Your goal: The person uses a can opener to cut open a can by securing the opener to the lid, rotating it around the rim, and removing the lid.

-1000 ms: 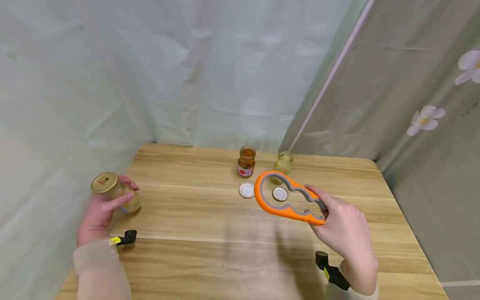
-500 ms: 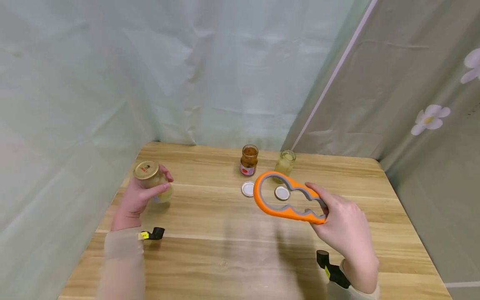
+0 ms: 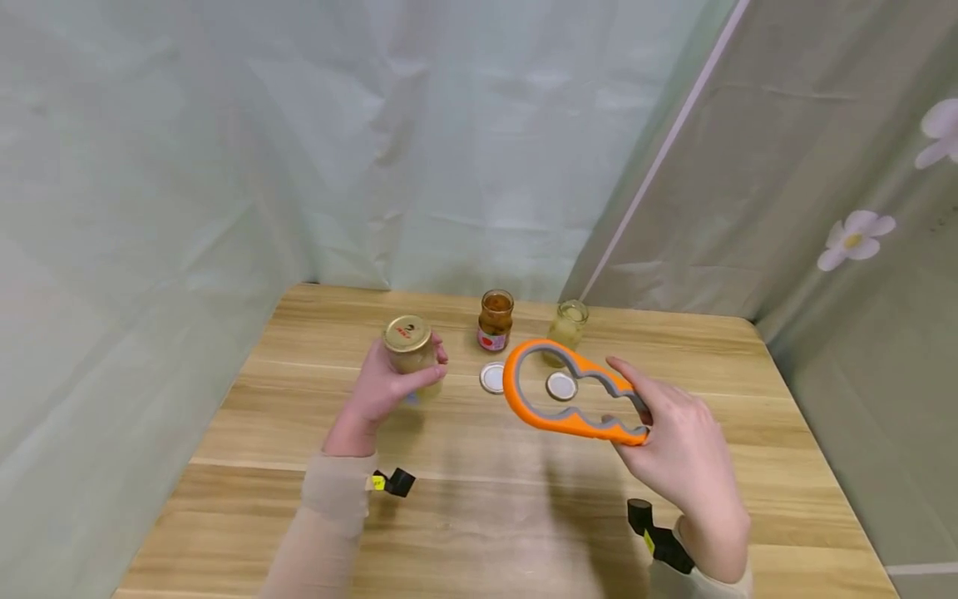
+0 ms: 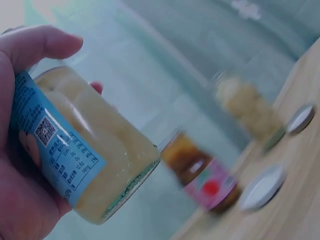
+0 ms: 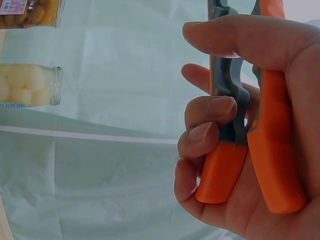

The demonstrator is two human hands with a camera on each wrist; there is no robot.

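Observation:
My left hand [image 3: 383, 384] grips a glass jar [image 4: 110, 135] of pale fruit pieces, held above the table. A gold lid [image 3: 407, 333] is on this jar, and the left wrist view shows its blue label [image 4: 55, 142]. In my right hand [image 3: 687, 449] is an orange and grey jar opener [image 3: 576, 424]. Its handles are gripped while its wide loop points left, in the air over the table. The right wrist view shows the fingers curled round both handles. Nothing is inside the opener's loop.
At the back of the wooden table [image 3: 464, 524] stand two lidless jars: one with brown contents [image 3: 496, 323] and one with pale fruit [image 3: 570, 323]. A white lid [image 3: 492, 378] and a second lid [image 3: 561, 386] lie in front of them. A pale curtain [image 3: 464, 150] hangs behind.
My left hand has carried the lidded jar from the left edge of the table rightward toward the middle. The right hand and the jar opener have barely moved.

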